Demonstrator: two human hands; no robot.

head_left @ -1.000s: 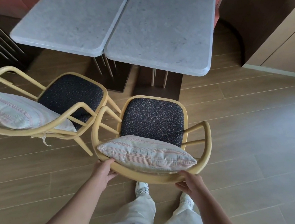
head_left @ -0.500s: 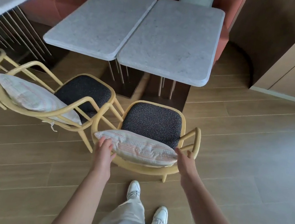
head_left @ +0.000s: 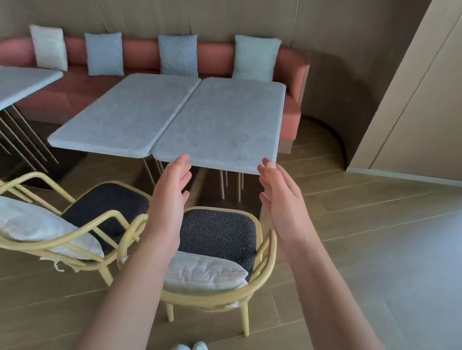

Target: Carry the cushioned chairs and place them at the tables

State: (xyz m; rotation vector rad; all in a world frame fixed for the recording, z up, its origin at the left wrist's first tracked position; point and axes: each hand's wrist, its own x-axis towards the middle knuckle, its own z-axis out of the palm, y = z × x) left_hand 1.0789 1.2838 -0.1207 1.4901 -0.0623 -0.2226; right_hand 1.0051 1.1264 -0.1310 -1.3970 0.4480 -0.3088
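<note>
Yellow bentwood chair w/ dark seat cushion (head_left: 217, 237) stands on floor just before grey marble table (head_left: 224, 121), striped pillow (head_left: 206, 273) on seat. Left hand (head_left: 171, 185), right hand (head_left: 279, 195) raised above it, fingers loosely spread, holding nothing. Risk: neighbouring yellow chair (head_left: 72, 228) sits very close; nudging either could lock armrests.

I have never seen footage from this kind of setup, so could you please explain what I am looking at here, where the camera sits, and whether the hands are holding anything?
There is no machine here: a person wears one wide-angle camera on the head, looking forward and down. The two arms reaching into view are that person's own. The left hand and right hand are both open in the air and hold nothing. Below them stands a yellow chair with a dark seat and a striped cushion, facing the right-hand marble table. A second chair stands beside it, at the neighbouring table. Both tabletops are bare. Behind them runs a red bench with pillows.
</note>
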